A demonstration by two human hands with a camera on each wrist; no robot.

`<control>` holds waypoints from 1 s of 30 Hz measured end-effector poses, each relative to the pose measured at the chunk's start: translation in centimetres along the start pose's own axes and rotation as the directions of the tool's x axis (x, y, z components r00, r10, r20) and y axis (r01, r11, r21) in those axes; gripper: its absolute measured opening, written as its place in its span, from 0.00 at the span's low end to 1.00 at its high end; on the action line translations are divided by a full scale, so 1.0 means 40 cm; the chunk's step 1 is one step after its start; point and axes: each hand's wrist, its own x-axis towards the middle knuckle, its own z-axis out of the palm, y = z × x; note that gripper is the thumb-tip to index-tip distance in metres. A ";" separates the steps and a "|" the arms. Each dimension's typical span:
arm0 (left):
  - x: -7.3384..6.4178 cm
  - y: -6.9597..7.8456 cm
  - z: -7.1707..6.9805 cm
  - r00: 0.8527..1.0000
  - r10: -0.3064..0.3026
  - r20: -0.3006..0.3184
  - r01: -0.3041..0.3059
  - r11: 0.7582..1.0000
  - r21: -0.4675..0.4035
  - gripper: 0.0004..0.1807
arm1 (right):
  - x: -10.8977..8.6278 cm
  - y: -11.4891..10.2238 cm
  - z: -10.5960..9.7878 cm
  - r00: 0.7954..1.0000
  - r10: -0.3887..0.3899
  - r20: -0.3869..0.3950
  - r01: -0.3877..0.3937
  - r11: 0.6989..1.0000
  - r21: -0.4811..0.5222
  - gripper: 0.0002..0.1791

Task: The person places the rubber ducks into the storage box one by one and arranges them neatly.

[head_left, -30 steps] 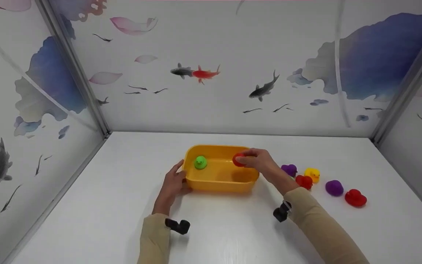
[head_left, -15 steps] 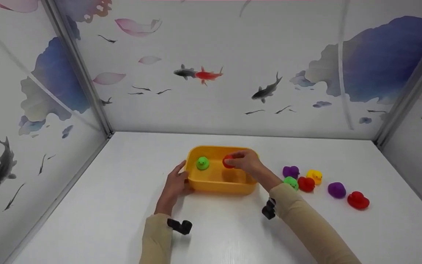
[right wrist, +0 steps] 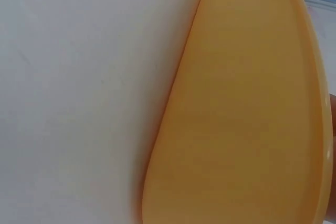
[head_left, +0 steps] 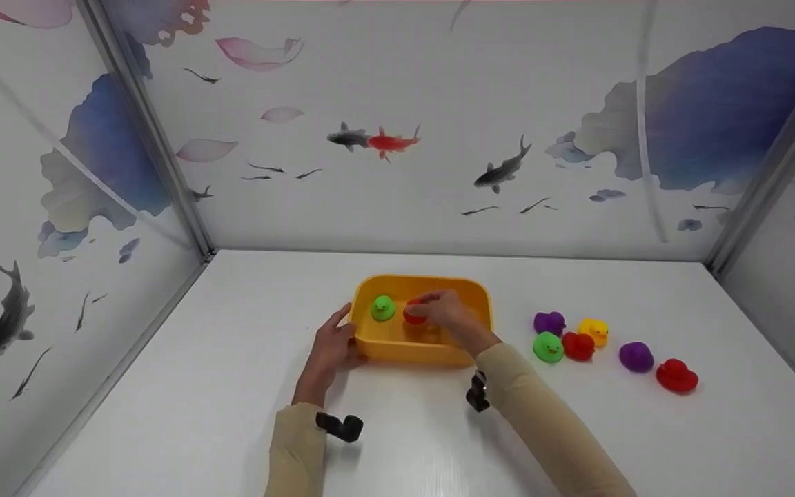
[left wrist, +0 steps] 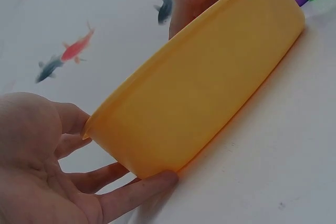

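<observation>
A yellow plastic tub [head_left: 408,352] stands on the white table. At its left end my left hand [head_left: 328,352] rests with fairly straight fingers against the wall; in the left wrist view, fingers [left wrist: 139,193] touch the rim and lower edge. Inside the tub my right hand [head_left: 447,312] pinches a red rubber duck [head_left: 413,315] low over the floor; whether it touches the floor I cannot tell. Left of it sits a green rubber duck [head_left: 383,308]. The right wrist view is mostly filled by the tub's outer wall [right wrist: 236,103], hiding the duck.
Right of the tub lie several rubber ducks: purple [head_left: 548,323], green [head_left: 548,347], red [head_left: 578,346], yellow [head_left: 593,331], another purple [head_left: 636,357] and another red [head_left: 677,376]. White fish-painted panels [head_left: 425,200] bound the table [head_left: 232,373] at the back and sides.
My right hand has carried the red duck leftward and down inside the tub, towards the green duck. The loose green duck has come into full view. The left hand has stayed at the tub.
</observation>
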 end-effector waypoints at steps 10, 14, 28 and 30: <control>0.001 0.000 0.002 1.000 0.000 0.000 0.000 1.000 -0.007 0.30 | 0.021 -0.016 0.015 1.000 -0.024 -0.006 0.024 1.000 -0.009 0.17; -0.002 0.004 0.004 1.000 0.003 0.006 -0.003 1.000 0.006 0.29 | 0.036 -0.027 0.025 0.999 0.017 -0.050 -0.019 0.999 -0.041 0.16; -0.007 -0.004 0.004 1.000 0.011 0.000 -0.011 1.000 0.012 0.30 | 0.062 -0.019 0.050 0.995 0.032 -0.095 -0.038 0.998 -0.059 0.17; -0.006 -0.001 0.004 1.000 0.010 0.000 -0.010 1.000 0.010 0.30 | 0.064 -0.020 0.048 0.994 0.042 -0.101 -0.048 0.997 -0.058 0.17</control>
